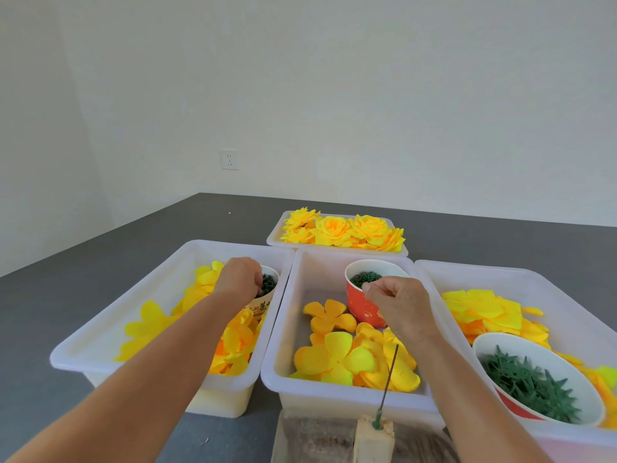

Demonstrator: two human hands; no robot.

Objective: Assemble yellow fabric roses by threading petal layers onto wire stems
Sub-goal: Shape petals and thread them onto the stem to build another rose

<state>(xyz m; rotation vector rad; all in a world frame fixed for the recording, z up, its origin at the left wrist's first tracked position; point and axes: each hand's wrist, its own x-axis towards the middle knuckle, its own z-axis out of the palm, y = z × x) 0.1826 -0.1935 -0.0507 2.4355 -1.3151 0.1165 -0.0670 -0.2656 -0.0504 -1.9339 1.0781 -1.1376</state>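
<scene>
the wire stem (387,385) stands nearly upright in a foam block (374,436) at the near edge of the table (66,295), just in front of the middle tray (290,379), its bare tip leaning a little away from the person and to the right. its long axis runs up and down, so anything threaded on must come down over that tip.

the right hand (397,305) is the nearer one: it hovers over the middle tray, beyond and above the stem tip, beside the red cup (362,309) of small green rings. its fingers are curled with thumb and forefinger pressed together at the cup's near rim, as if pinching something tiny; what they hold, if anything, is too small to tell. from those fingertips the stem tip lies toward the person and lower, slightly to the right.

the left hand (242,279) is farther off, over the far right corner of the left tray (100,342), its curled fingers dipped into a paper cup (265,295) of dark green bits; whether they have hold of a piece is hidden.

loose petals (337,359) lie in the middle tray between the red cup and the stem, closest to the right hand. finished roses (344,230) sit in the far tray (277,235); the right tray (551,282) holds more petals and a bowl (534,379) of green calyxes.

my reading: the stem is bare, so this rose is at its start, and the right hand need only draw back and down to reach the tip.
</scene>
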